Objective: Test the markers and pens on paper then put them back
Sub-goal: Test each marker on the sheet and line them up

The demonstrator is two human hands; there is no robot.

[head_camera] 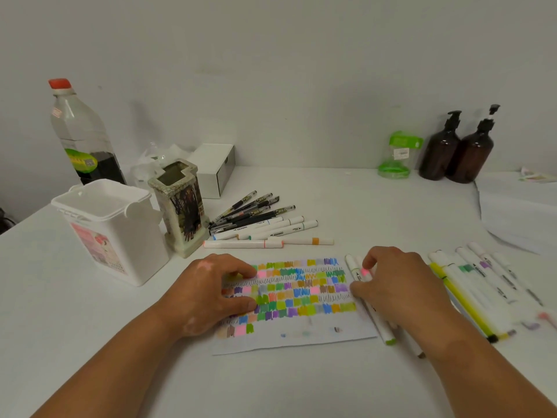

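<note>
A sheet of paper (301, 336) covered with colored scribble patches lies in front of me. My left hand (211, 294) rests flat on its left part, fingers spread and pressing it down. My right hand (398, 285) is at the paper's right edge, over a few white markers. Its thumb and index finger pinch a marker with a pink band (364, 271). Beside it lies a green-tipped marker (382, 330). Several black pens (256, 211) and white markers (271, 230) lie in a pile behind the paper. More markers (482, 282) lie in a row to the right.
A patterned pen holder (180, 206) and a white plastic bucket (111, 230) stand at the left. Behind them are a large bottle (81, 134) and a white box (215, 170). Two brown pump bottles (458, 149) and a green-lidded jar (398, 155) stand at the back right.
</note>
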